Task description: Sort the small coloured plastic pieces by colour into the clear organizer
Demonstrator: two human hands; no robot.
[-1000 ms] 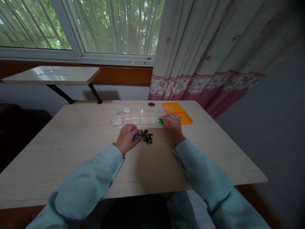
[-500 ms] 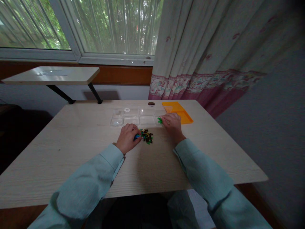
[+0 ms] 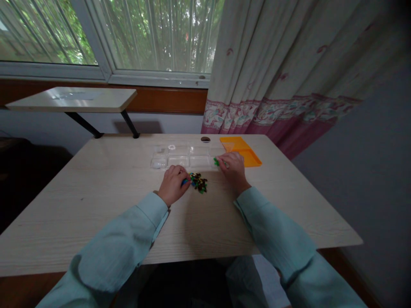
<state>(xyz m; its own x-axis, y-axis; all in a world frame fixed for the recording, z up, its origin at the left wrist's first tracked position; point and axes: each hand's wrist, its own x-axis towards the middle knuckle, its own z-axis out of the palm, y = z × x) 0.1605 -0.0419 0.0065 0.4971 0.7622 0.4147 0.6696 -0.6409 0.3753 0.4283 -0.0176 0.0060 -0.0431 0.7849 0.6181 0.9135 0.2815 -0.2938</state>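
Note:
At the left edge of a heap of small shiny brown, green and yellow pieces (image 3: pixel 199 184) is my left hand (image 3: pixel 173 185). Its thumb and fingers close around a small blue piece (image 3: pixel 184 182), partly hidden by the fingertips. My right hand (image 3: pixel 233 170) is over the right end of a clear compartment tray (image 3: pixel 189 166), fingers pinched together. Small green pieces (image 3: pixel 216 162) show at its fingertips; whether all are gripped or some lie in the compartment, I cannot tell. The exact shape of the pieces is too small to make out.
Behind my right hand lies an orange tray (image 3: pixel 253 159) with raised edges. A round hole (image 3: pixel 205 139) is near the back edge of the wooden table (image 3: pixel 112 214). A raised white shelf (image 3: pixel 96 102) on black legs stands at the back left, by the window. A curtain (image 3: pixel 250 85) hangs behind.
Both hands stay almost in place; the left fingers shift slightly at the heap. The whole view has moved a little, so things sit slightly further right.

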